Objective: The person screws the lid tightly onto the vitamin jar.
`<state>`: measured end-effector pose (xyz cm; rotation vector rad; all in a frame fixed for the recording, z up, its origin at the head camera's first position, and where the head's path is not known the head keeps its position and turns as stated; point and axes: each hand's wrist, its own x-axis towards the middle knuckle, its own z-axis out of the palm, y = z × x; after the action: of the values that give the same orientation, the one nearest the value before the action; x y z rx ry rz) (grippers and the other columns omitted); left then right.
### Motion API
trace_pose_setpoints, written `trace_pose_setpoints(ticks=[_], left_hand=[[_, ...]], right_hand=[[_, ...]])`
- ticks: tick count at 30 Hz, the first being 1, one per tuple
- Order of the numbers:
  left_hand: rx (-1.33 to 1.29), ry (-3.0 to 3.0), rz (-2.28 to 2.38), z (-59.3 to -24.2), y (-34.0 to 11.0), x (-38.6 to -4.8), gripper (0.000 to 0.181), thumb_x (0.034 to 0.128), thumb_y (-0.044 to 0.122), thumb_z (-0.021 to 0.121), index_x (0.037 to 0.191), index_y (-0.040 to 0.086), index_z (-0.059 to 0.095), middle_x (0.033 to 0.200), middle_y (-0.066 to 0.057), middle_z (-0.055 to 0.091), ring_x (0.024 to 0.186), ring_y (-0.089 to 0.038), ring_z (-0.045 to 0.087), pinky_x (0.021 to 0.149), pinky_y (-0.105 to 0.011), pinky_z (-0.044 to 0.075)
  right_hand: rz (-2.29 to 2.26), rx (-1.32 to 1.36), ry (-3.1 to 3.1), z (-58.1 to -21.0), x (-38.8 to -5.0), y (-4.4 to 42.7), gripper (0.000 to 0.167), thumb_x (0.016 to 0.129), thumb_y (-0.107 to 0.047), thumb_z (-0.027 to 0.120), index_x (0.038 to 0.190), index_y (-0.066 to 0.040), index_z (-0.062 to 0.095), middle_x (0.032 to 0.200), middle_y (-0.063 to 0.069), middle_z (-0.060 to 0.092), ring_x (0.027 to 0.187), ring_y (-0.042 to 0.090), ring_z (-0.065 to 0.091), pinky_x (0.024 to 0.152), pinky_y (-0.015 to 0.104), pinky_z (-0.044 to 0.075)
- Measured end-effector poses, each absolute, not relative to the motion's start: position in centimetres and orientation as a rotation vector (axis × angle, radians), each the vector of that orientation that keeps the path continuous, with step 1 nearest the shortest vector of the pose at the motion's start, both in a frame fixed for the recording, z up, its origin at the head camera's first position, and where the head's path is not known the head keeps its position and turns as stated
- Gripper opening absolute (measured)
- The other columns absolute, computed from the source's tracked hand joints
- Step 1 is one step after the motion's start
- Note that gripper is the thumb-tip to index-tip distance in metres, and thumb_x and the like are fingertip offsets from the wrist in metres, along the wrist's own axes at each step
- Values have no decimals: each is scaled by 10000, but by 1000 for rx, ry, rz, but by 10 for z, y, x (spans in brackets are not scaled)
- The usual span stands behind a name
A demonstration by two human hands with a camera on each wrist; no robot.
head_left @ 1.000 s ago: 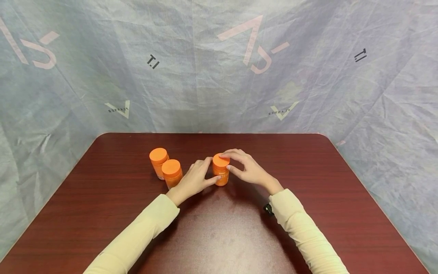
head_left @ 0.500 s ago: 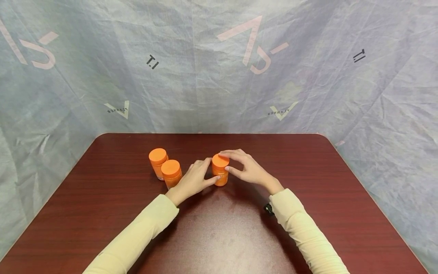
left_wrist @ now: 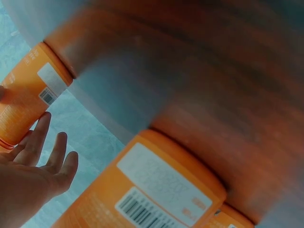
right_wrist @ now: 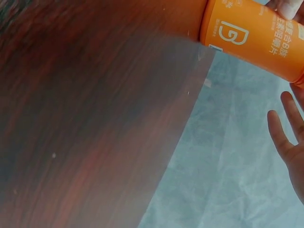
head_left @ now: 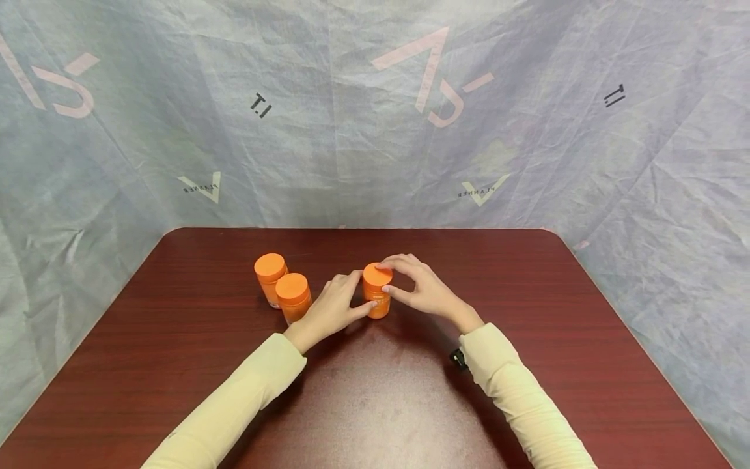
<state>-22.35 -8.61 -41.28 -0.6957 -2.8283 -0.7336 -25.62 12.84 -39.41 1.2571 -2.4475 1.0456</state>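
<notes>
An orange screw-top jar (head_left: pixel 377 307) stands upright near the middle of the table, between both hands. My left hand (head_left: pixel 333 305) holds its body low down, thumb in front and fingers around the far left side. On the right, my right hand (head_left: pixel 429 288) grips the orange lid (head_left: pixel 375 276) by its rim with thumb and fingertips. The left wrist view shows the jar's label side (left_wrist: pixel 35 90), with the lower fingers spread apart. In the right wrist view, white print covers the jar (right_wrist: pixel 251 38), and two fingers extend away from it.
Two similar orange jars stand close together to the left: one farther back (head_left: pixel 271 276), the other (head_left: pixel 293 294) right beside my left wrist. A dark object (head_left: pixel 459 358) shows at the right cuff. Grey fabric (head_left: pixel 351 130) hangs behind the dark red table (head_left: pixel 176 365).
The right fingertips have shifted slightly on the lid. The held jar, the left hand and the other two jars stay in about the same places.
</notes>
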Motion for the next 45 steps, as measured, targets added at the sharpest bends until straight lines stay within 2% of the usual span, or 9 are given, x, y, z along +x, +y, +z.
trace_pose_setpoints(ticks=[8,32,45], left_hand=[[-706,-2836,-725,-414,-86,-224,584,854,436,591,1290,82,432,1216,-70,564,1061,-273,516,934,-456,388],[-690,-2804,-728,-415,-84,-223,555,858,417,591,1271,76,447,1192,-58,573,1041,-281,534,907,-448,405],[-722,-2814,-698,-412,-86,-224,587,844,419,610,1281,66,438,1199,-74,582,1073,-293,529,915,-466,405]], right_hand=[[1054,1264,-2462,-393,-256,127,419,837,-247,661,1230,-146,557,1238,-18,554,1153,135,458,988,387,363],[996,1217,-2440,-392,-257,124,484,808,-274,692,1234,-92,552,1102,9,554,1063,146,491,935,368,409],[1004,1225,-2496,-391,-256,127,523,810,-276,691,1268,-85,521,1226,30,550,1135,173,465,970,412,381]])
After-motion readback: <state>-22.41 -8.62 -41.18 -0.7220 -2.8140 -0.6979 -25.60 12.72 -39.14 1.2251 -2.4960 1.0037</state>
